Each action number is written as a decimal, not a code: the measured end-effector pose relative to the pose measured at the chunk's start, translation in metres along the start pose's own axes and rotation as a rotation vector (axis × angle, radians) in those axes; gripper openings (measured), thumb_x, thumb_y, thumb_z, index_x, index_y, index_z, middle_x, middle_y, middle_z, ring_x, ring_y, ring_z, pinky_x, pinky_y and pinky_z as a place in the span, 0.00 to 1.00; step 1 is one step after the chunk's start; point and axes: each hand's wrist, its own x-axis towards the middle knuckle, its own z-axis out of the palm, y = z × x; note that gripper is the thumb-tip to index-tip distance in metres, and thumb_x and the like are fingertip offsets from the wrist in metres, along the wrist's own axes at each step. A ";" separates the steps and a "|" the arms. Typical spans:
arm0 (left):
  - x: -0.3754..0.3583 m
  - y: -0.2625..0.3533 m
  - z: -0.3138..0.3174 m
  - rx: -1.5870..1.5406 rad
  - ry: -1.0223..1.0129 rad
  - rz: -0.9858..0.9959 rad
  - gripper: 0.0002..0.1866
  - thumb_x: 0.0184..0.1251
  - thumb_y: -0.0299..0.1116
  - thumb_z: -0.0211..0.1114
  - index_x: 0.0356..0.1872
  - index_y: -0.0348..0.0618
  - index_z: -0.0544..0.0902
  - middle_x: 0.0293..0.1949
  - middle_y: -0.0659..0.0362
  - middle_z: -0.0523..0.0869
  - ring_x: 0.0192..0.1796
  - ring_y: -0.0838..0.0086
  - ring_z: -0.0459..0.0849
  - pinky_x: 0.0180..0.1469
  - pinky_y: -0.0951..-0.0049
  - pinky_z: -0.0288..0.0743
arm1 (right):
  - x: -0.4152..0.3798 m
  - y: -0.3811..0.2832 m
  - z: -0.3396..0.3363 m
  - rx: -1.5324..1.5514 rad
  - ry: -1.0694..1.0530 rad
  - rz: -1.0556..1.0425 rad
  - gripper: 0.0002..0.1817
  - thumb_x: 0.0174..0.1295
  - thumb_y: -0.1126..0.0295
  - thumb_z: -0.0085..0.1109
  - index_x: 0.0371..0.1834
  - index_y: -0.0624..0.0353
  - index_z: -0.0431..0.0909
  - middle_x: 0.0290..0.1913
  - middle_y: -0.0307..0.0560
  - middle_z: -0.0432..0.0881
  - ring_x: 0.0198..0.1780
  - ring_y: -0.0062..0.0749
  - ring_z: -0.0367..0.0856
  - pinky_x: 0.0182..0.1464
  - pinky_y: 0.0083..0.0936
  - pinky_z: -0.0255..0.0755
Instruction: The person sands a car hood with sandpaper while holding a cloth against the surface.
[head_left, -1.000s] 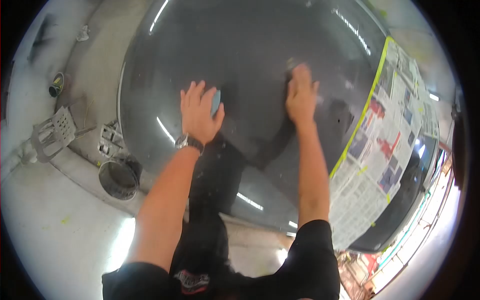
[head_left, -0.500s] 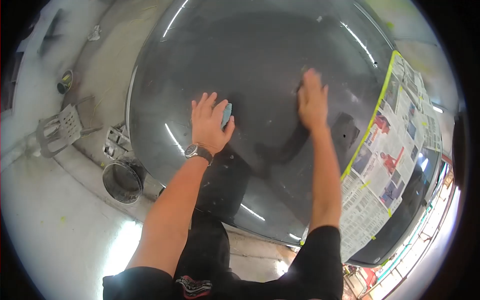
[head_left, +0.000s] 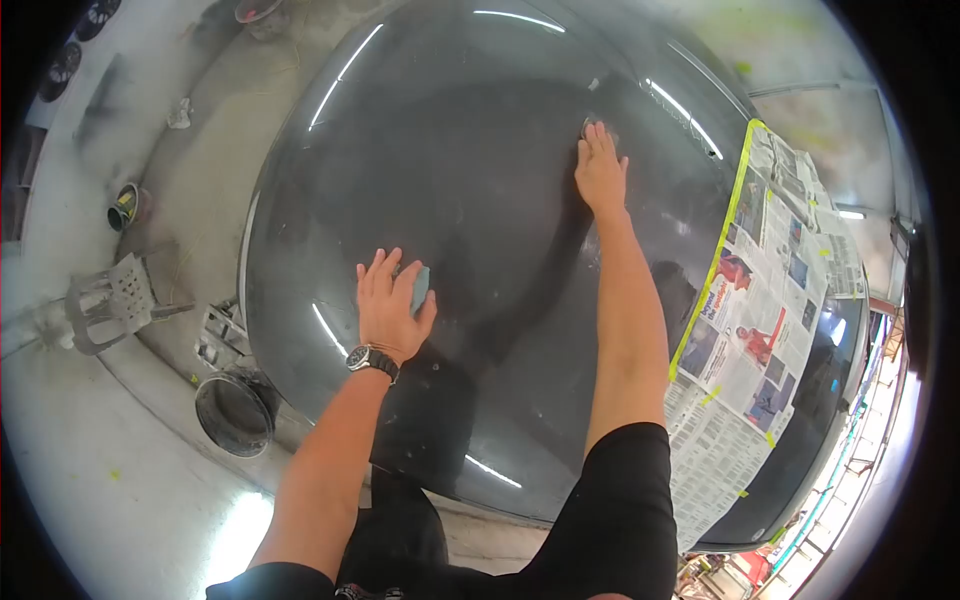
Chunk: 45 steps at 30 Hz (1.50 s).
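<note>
My left hand (head_left: 390, 312), with a wristwatch (head_left: 372, 362) on its wrist, rests on the dark grey car panel (head_left: 390, 190). Its fingers are spread, and a blue-green piece of cloth or sponge (head_left: 421, 287) shows between thumb and forefinger, partly hidden under the hand. Farther up the panel, my right hand (head_left: 602, 180) lies with fingers stretched and close together. They press on a thin dark grey pad (head_left: 587, 126), mostly covered by the fingertips, so its exact kind cannot be made out.
Newspaper sheets (head_left: 745, 340), edged with yellow-green tape (head_left: 712, 265), cover the area right of the panel. On the floor at left are a black bucket (head_left: 235, 415), a grey plastic chair (head_left: 125, 300) and a small pot (head_left: 123, 207). A bright light reflects low left.
My right hand has slid farther up the panel, with the grey pad under its fingers. My left hand stays at about the same spot on the panel. The head view has shifted.
</note>
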 end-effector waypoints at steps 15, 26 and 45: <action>-0.004 0.005 -0.005 -0.015 -0.019 -0.006 0.26 0.68 0.38 0.74 0.66 0.47 0.84 0.75 0.47 0.77 0.81 0.42 0.69 0.83 0.33 0.56 | -0.066 -0.009 -0.007 -0.068 -0.004 -0.053 0.36 0.85 0.53 0.47 0.89 0.57 0.57 0.91 0.50 0.55 0.91 0.50 0.51 0.86 0.70 0.44; -0.010 -0.005 0.004 -0.009 0.026 0.007 0.25 0.67 0.41 0.75 0.65 0.50 0.85 0.73 0.49 0.79 0.79 0.44 0.72 0.81 0.32 0.60 | -0.176 -0.030 -0.036 -0.114 -0.168 -0.259 0.31 0.74 0.61 0.61 0.79 0.54 0.72 0.85 0.51 0.67 0.87 0.50 0.61 0.82 0.70 0.54; -0.006 -0.004 0.011 -0.001 0.109 0.062 0.24 0.68 0.42 0.75 0.64 0.51 0.86 0.73 0.49 0.80 0.79 0.44 0.73 0.82 0.33 0.60 | -0.330 -0.110 -0.034 0.101 -0.230 -0.262 0.35 0.79 0.57 0.59 0.85 0.55 0.66 0.90 0.51 0.60 0.89 0.51 0.58 0.82 0.75 0.50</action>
